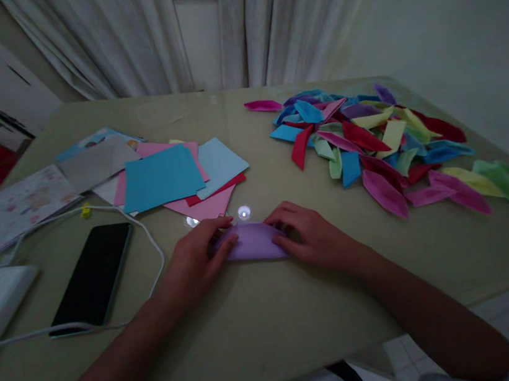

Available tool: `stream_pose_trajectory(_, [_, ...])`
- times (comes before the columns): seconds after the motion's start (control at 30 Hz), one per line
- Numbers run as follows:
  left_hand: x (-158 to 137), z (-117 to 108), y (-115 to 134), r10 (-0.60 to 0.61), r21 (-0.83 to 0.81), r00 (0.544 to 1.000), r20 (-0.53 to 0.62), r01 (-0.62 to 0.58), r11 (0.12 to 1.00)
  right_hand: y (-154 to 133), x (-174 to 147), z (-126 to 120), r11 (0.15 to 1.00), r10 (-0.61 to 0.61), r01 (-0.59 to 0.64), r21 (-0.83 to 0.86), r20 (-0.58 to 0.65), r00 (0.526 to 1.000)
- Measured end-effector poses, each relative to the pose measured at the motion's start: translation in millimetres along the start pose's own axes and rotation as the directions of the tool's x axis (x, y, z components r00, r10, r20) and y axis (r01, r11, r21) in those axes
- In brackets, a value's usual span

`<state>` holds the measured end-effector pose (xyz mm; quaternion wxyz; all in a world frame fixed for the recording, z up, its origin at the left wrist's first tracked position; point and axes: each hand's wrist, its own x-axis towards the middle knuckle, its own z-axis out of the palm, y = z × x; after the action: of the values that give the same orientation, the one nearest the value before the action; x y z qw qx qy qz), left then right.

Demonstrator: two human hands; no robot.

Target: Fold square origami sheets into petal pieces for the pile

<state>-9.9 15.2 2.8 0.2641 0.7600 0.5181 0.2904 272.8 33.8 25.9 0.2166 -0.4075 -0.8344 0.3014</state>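
A folded sheet of purple paper (255, 241) lies low on the table between my two hands. My left hand (201, 250) grips its left end, thumb toward me and fingers behind. At the opposite end my right hand (309, 233) pinches the paper in the same way. The paper bows slightly upward in the middle. Just beyond it are flat colored sheets, with a teal sheet (163, 177) on top and a light blue sheet (220, 165) beside it. Fingertips behind the purple paper are partly hidden.
Folded paper pieces in many colors (359, 133) form a heap at the right. To the left are a black phone (92, 277), a white power bank (3, 298), a looping white cable (150, 235) and a printed packet (26, 205). Curtains (122, 39) hang behind the table.
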Motion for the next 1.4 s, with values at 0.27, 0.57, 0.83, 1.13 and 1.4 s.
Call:
stream_pose_trajectory(0.27, [-0.9,3.2,3.9,0.081,0.237,0.997,0.019,-0.083,0.968,-6.8,0.1,1.9,0.986,0.164,-0.164,0.007,-0.022,0.986])
stream_pose_trajectory(0.57, [0.5,2.9,5.6,-0.048,0.146,0.996,0.074,0.037,0.989,-9.6,-3.2,0.8,0.975,0.193,-0.188,-0.117,0.031,0.981])
stream_pose_trajectory(0.83, [0.9,-4.2,9.3,-0.121,-0.242,0.987,0.103,0.143,0.96,-8.7,-1.3,-4.6,0.98,0.196,-0.198,0.033,0.056,0.979])
stream_pose_trajectory(1.13, [-1.0,-6.0,19.0,-0.167,-0.433,0.975,0.15,0.217,0.875,-5.8,3.0,-11.3,0.859,0.253,-0.194,0.475,-0.063,0.965])
stream_pose_trajectory(1.4, [-5.2,-5.3,31.1,-0.168,-0.297,0.969,0.179,0.216,0.93,-4.7,5.0,0.5,0.709,0.271,-0.156,0.688,-0.061,0.961])
